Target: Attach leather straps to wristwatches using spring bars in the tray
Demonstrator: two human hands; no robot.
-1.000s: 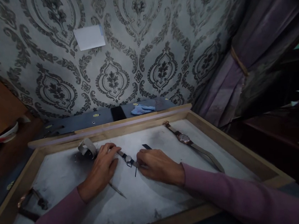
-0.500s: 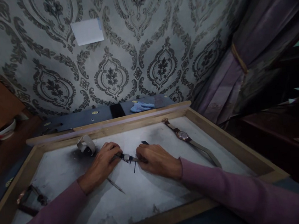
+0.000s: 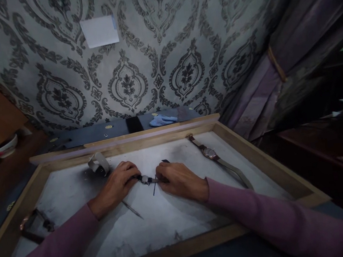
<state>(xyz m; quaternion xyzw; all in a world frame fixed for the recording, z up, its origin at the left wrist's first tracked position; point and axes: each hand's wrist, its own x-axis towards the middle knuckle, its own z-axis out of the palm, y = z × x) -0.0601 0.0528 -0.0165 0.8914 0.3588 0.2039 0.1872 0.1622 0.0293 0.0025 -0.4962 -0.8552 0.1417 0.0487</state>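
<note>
A small wristwatch [image 3: 145, 180] with a round face and dark strap lies stretched between my two hands over the white board. My left hand [image 3: 119, 186] is closed on the strap's left end, fingertips pressed together. On the other side, my right hand [image 3: 180, 180] pinches the right end of the strap. A thin dark strip [image 3: 154, 187] sticks out beside the right fingertips. Just behind that hand shows a dark flat piece [image 3: 165, 161], mostly hidden. Below my left hand rests a slim pointed tool [image 3: 133, 210], its rear end covered by the hand.
The wooden-framed tray [image 3: 183, 241] surrounds the work. Inside it are a long-strapped watch [image 3: 209, 153] at right, a light-strapped watch [image 3: 99, 164] at back left and a brown-strapped watch [image 3: 31, 225] at left. Beyond the frame lie a black phone [image 3: 134, 124] and a blue cloth [image 3: 162, 120].
Both hands keep their hold on the watch strap, with hardly any movement. The view has tilted very slightly.
</note>
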